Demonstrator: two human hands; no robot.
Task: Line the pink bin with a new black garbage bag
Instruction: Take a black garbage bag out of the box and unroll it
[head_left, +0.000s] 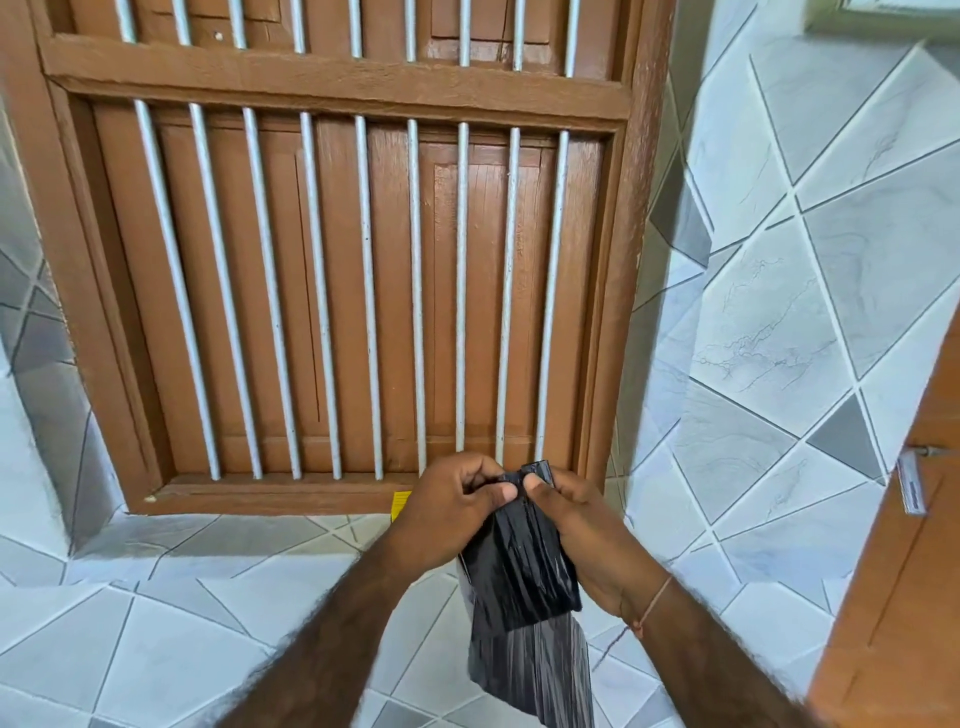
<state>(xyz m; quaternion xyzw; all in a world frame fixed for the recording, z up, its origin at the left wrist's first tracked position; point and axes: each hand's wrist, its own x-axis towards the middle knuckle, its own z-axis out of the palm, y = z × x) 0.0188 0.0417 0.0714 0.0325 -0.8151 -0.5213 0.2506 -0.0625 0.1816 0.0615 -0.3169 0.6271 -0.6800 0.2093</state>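
Observation:
A folded black garbage bag (524, 582) hangs in front of me, low and right of centre. Its upper part is still a flat folded packet, and one glossy layer dangles below it. My left hand (457, 506) pinches the top edge from the left with thumb and fingers. My right hand (576, 514) grips the same top edge from the right and backs the packet with its palm. The two thumbs nearly touch at the fold. The pink bin is not in view.
A brown wooden window (332, 291) with white metal bars fills the wall ahead, its sill just above my hands. Grey and white tiles (779, 291) cover the walls. A brown door (914, 597) with a metal latch stands at the right edge.

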